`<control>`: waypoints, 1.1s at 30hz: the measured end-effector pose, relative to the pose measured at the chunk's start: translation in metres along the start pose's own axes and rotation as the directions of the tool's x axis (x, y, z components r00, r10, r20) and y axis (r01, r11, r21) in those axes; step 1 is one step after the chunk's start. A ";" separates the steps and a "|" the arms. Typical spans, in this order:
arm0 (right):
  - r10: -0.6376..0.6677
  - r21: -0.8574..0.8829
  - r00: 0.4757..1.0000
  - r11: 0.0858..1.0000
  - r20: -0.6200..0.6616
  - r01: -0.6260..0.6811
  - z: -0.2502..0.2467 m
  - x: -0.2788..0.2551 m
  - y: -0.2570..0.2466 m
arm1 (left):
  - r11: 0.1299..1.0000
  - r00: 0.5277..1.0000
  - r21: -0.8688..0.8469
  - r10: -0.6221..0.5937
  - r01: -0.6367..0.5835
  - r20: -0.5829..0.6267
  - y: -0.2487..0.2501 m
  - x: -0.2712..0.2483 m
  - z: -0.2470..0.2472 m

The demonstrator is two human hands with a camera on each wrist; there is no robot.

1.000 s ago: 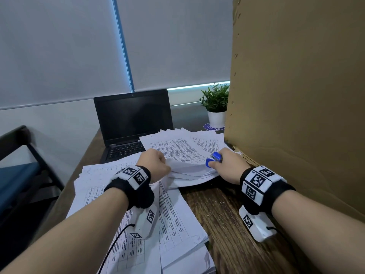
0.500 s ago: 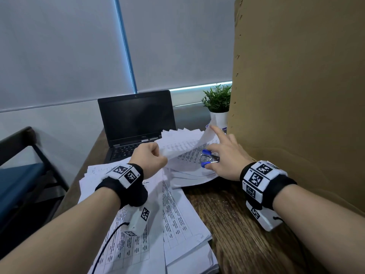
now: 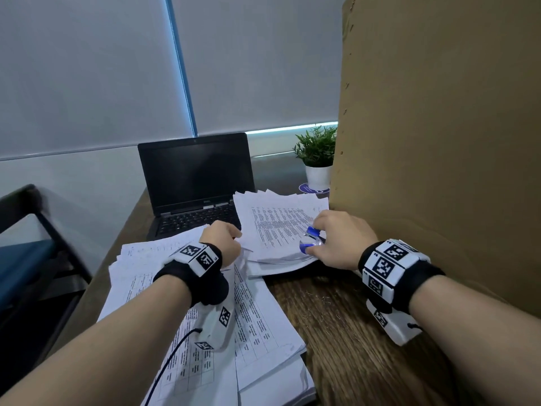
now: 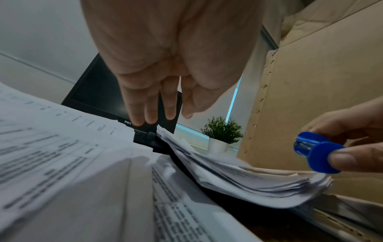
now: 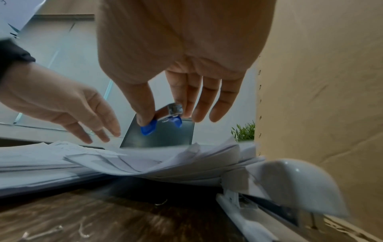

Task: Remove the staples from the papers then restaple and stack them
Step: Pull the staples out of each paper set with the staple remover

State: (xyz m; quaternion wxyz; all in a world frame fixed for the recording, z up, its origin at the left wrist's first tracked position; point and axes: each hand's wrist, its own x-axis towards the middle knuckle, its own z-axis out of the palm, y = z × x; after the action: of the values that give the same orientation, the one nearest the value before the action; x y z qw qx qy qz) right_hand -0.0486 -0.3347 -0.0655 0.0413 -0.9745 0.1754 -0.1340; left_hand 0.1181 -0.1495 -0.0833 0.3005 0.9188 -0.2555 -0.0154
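Head view: right hand (image 3: 339, 240) pinches blue staple remover (image 3: 309, 240) over papers (image 3: 275, 230); left hand (image 4: 165, 91) spread, empty.

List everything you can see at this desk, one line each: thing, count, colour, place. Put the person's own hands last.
Staple remover: one, blue with metal jaws, over the right paper pile.
Paper piles: two, white with print; left pile near the front edge, right pile beside the cardboard.
Stapler: one, white, on the desk by the cardboard.
Loose staples: several, metal, on the bare desk.
Laptop: one, black, open, behind the papers.
Potted plant: one, green in a white pot, far right corner.
Cardboard sheet: one, brown, upright at right.
Desk: one, dark wood.
Chair: one, black frame, blue seat, left.
Left hand: above the papers, holding nothing.
Right hand: pinching the staple remover.
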 end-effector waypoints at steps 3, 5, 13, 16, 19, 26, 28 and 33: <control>0.042 0.039 0.999 0.998 0.033 -0.043 -0.006 -0.004 -0.005 | 0.985 0.994 0.169 -0.038 0.020 0.104 -0.011 -0.007 -0.008; 0.049 0.063 0.995 0.997 0.084 -0.054 -0.009 -0.008 -0.015 | 0.963 0.981 0.264 -0.095 0.048 0.168 -0.020 -0.015 -0.017; -0.201 0.240 0.908 0.964 0.367 0.116 0.001 -0.017 -0.082 | 0.802 0.920 0.581 -0.321 0.139 0.223 -0.076 -0.047 -0.061; -0.245 0.216 0.867 0.963 0.434 0.164 0.008 -0.016 -0.110 | 0.776 0.888 0.585 -0.417 0.237 0.193 -0.100 -0.056 -0.074; -0.239 0.145 0.838 0.971 0.490 0.191 0.019 -0.014 -0.128 | 0.797 0.869 0.514 -0.462 0.318 0.178 -0.113 -0.070 -0.084; -0.194 0.039 0.830 0.978 0.523 0.204 0.029 -0.008 -0.139 | 0.858 0.879 0.224 -0.477 0.462 0.018 -0.135 -0.078 -0.100; -0.190 0.041 0.828 0.979 0.527 0.198 0.029 -0.004 -0.138 | 0.874 0.885 0.140 -0.464 0.465 -0.043 -0.137 -0.078 -0.100; -0.186 0.023 0.833 0.979 0.521 0.205 0.033 0.000 -0.136 | 0.889 0.891 0.085 -0.440 0.450 -0.110 -0.139 -0.078 -0.096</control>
State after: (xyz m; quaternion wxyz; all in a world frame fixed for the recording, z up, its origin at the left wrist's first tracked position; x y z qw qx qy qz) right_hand 0.0051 -0.2067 -0.0799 0.0568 -0.9875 0.0595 0.1343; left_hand 0.1323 0.0360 -0.0926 0.2498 0.9675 -0.0251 -0.0296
